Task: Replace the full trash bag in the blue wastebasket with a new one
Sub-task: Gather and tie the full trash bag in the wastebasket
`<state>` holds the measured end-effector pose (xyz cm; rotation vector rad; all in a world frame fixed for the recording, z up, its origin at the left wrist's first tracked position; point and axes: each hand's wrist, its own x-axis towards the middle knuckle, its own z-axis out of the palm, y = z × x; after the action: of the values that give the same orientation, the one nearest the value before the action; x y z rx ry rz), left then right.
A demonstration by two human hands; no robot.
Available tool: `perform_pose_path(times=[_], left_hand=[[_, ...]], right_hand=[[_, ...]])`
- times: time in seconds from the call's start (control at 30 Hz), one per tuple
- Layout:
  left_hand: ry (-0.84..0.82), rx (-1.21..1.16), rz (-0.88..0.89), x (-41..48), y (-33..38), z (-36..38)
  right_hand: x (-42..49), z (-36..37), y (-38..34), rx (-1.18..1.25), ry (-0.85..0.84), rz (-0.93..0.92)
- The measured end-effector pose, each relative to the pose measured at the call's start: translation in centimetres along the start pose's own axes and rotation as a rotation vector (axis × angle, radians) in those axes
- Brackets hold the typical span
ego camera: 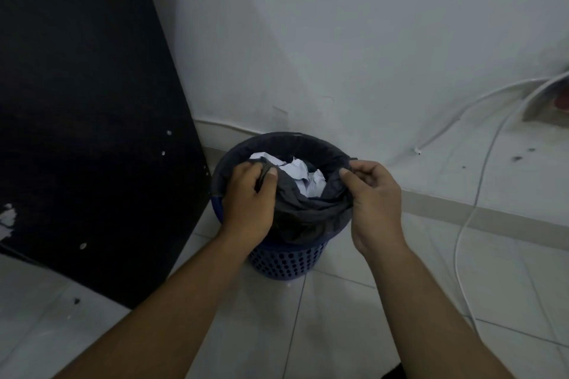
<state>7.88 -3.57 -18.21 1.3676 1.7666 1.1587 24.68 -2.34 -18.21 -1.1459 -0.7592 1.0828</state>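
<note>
A blue perforated wastebasket (283, 261) stands on the tiled floor near the wall. A dark grey trash bag (311, 209) lines it, its far edge still folded over the rim and its near edge gathered inward. Crumpled white paper (303, 177) fills the bag. My left hand (249, 197) grips the bag's edge on the left side. My right hand (374, 197) pinches the bag's edge on the right side between thumb and fingers.
A dark wooden panel (92, 132) stands close to the left of the basket. The white wall (369, 55) is right behind it. A thin white cable (471, 215) runs across the floor on the right, near a white object (548, 95) by the wall.
</note>
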Motion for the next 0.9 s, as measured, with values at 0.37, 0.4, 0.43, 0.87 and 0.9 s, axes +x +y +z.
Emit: perform_pose_path(times=[0.37, 0.4, 0.43, 0.87, 0.9], left_hand=[[-0.374, -0.537, -0.189, -0.4, 0.6, 1.0], [-0.384, -0.537, -0.169, -0.4, 0.6, 0.9], [-0.39, -0.494, -0.124, -0.4, 0.5, 0.9], [-0.125, -0.052, -0.017, 1.6, -0.4, -0.5], [-0.114, -0.056, -0.045, 1.6, -0.4, -0.5]], right_hand=[[-0.9, 2.3, 1.1, 0.319, -0.255, 0.352], [-0.9, 2.3, 1.2, 0.313, -0.287, 0.358], [-0.8, 2.3, 1.2, 0.311, -0.321, 0.365], [1.3, -0.1, 0.3, -0.841, -0.489, -0.01], [1.6, -0.6, 0.8, -1.156, -0.515, -0.087]])
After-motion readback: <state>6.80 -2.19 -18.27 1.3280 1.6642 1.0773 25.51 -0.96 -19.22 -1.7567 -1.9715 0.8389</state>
